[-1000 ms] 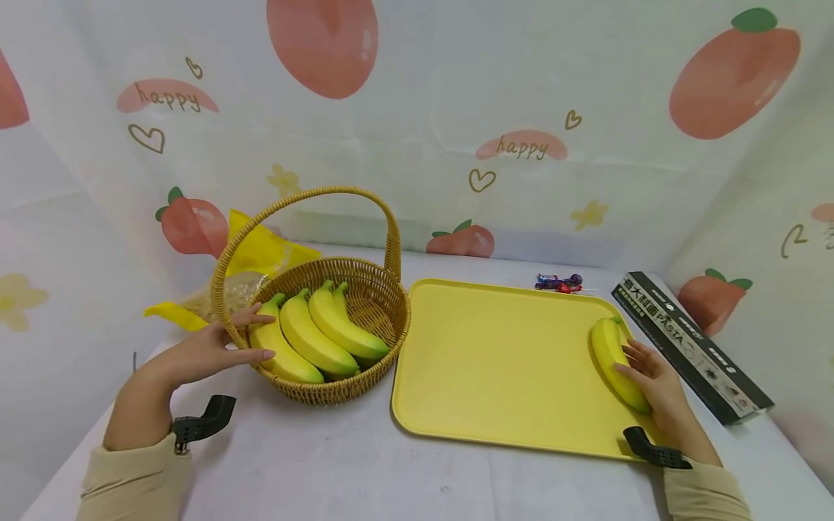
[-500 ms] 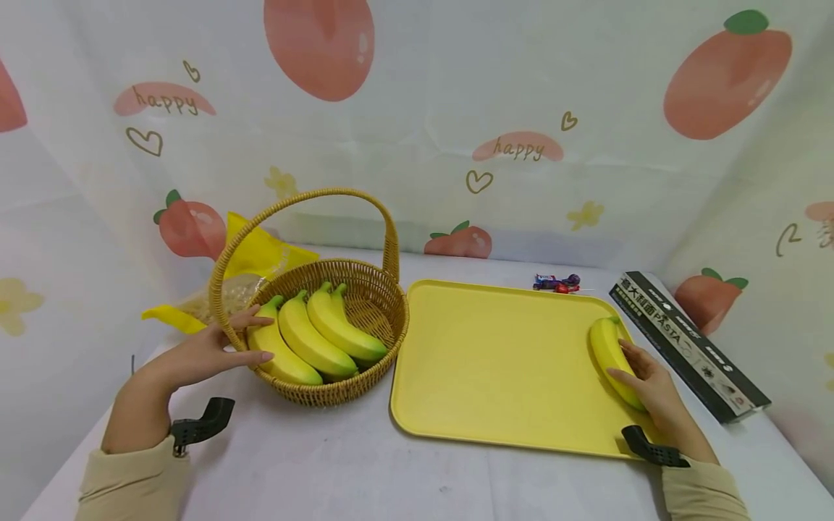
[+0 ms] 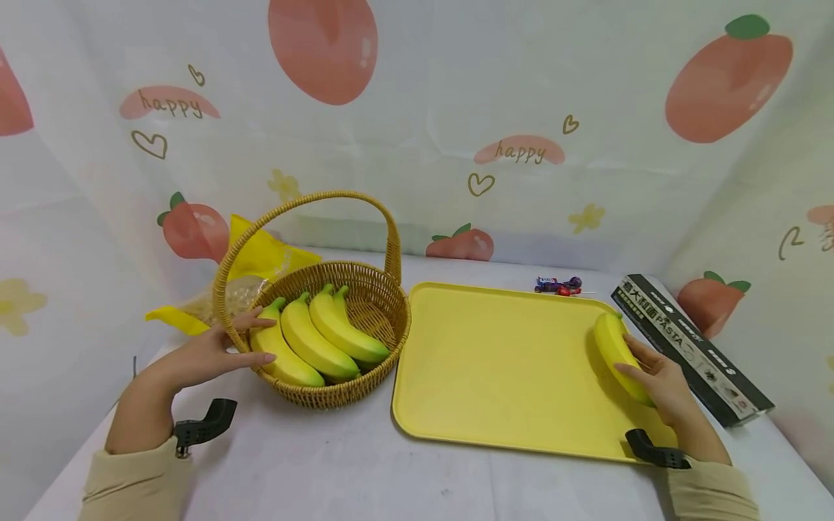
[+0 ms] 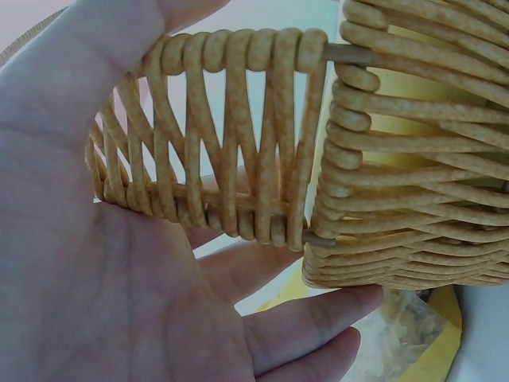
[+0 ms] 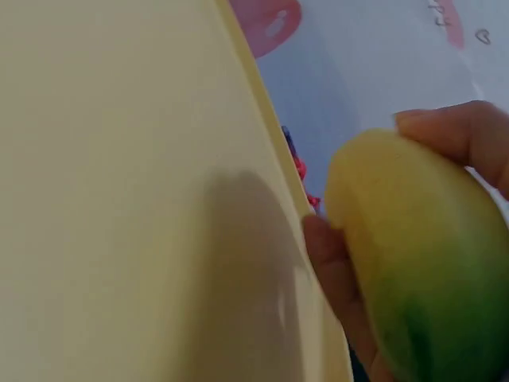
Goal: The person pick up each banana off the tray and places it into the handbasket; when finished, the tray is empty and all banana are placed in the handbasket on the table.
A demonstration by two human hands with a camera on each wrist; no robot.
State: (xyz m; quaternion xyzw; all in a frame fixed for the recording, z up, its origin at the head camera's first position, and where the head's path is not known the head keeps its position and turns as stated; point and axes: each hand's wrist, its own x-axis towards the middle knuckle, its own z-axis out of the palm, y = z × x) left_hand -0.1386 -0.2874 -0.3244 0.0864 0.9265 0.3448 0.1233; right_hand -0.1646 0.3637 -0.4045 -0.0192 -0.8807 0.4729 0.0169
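Observation:
My left hand (image 3: 208,354) holds the wicker basket (image 3: 322,394) at the foot of its handle (image 4: 231,135). In the left wrist view the handle crosses between thumb and fingers. Inside the basket several yellow bananas (image 3: 319,336) with green tips lie side by side. On the right, my right hand (image 3: 661,380) grips another banana (image 3: 615,354) between thumb and fingers over the right end of the yellow tray (image 3: 495,362). In the right wrist view this banana (image 5: 421,247) is raised, its shadow falling on the tray surface.
A black pasta box (image 3: 691,347) lies slantwise beyond the tray's right edge. Small wrapped candies (image 3: 558,285) sit behind the tray. Behind the basket's left side is a yellow clear-fronted bag (image 3: 267,250). A printed curtain (image 3: 417,108) hangs across the back.
My right hand has closed around the banana and raised it slightly from the tray. The left hand has stayed at the basket handle.

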